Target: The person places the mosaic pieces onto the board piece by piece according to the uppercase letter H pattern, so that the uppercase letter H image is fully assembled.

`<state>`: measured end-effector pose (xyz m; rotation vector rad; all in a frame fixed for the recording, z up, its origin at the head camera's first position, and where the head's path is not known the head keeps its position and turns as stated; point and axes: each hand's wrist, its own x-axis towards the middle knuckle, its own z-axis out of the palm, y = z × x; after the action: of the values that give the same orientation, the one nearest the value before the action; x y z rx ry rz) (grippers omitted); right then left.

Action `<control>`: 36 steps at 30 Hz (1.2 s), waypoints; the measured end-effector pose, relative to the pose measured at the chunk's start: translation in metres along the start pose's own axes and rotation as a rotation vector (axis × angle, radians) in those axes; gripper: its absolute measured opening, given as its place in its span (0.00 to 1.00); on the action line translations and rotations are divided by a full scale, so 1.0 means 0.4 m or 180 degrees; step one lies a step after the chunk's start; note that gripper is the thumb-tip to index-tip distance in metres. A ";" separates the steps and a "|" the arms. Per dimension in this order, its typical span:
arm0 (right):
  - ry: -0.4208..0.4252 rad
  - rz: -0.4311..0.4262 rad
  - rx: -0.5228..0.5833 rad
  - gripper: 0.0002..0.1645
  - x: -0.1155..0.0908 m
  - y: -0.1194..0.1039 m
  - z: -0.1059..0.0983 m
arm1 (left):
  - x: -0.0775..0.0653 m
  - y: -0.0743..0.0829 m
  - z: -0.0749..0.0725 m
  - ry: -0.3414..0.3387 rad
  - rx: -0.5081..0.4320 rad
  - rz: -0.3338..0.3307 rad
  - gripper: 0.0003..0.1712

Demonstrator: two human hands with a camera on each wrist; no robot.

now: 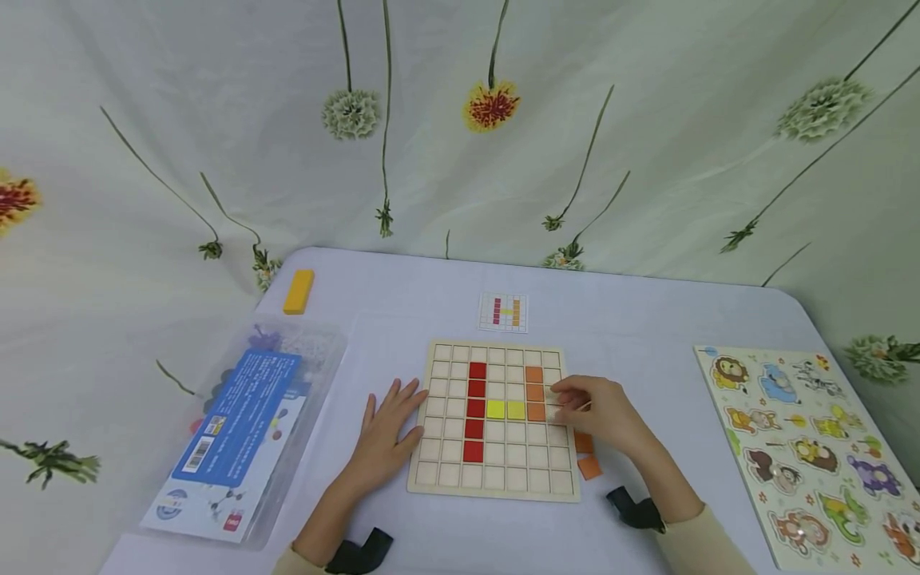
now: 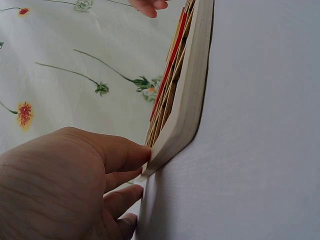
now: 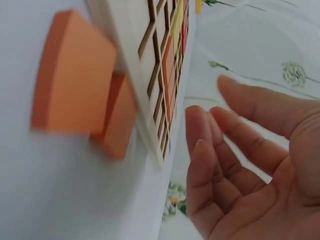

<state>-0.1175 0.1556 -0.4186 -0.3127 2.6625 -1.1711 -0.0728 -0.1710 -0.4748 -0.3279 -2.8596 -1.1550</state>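
A wooden grid board [image 1: 496,493] lies on the table. Set in it are a column of several red tiles [image 1: 475,408], two yellow tiles [image 1: 506,410] and a shorter column of three orange tiles [image 1: 535,393]. My left hand [image 1: 384,439] rests against the board's left edge, fingers extended; the left wrist view shows the fingertips touching the rim [image 2: 175,135]. Over the board's right edge hovers my right hand [image 1: 602,409], fingers bent and thumb apart, nothing between them in the right wrist view. Two loose orange tiles [image 3: 75,75] lie beside the board's right edge.
Behind the board lies a small pattern card [image 1: 504,312] with a similar coloured design. A clear plastic case [image 1: 316,359] with a blue-and-white booklet [image 1: 233,423] is at left, a yellow block [image 1: 299,291] beyond it. At right lies an animal puzzle board [image 1: 779,399].
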 end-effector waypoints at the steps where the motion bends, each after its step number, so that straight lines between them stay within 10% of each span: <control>1: 0.0031 -0.0078 0.0021 0.20 -0.008 0.007 -0.009 | 0.000 0.000 0.000 -0.0001 0.0001 0.0000 0.30; 15: 0.0286 -0.0435 0.0550 0.27 -0.112 0.118 -0.057 | 0.002 0.002 0.000 -0.0004 -0.0003 -0.0049 0.30; 36: 0.0182 -0.0434 0.0522 0.24 -0.106 0.189 -0.004 | 0.003 -0.002 0.007 0.0021 0.0069 -0.0012 0.30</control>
<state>-0.0854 0.2185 -0.4691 -0.4443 2.6063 -1.4502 -0.0743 -0.1695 -0.4772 -0.3173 -2.8662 -1.1224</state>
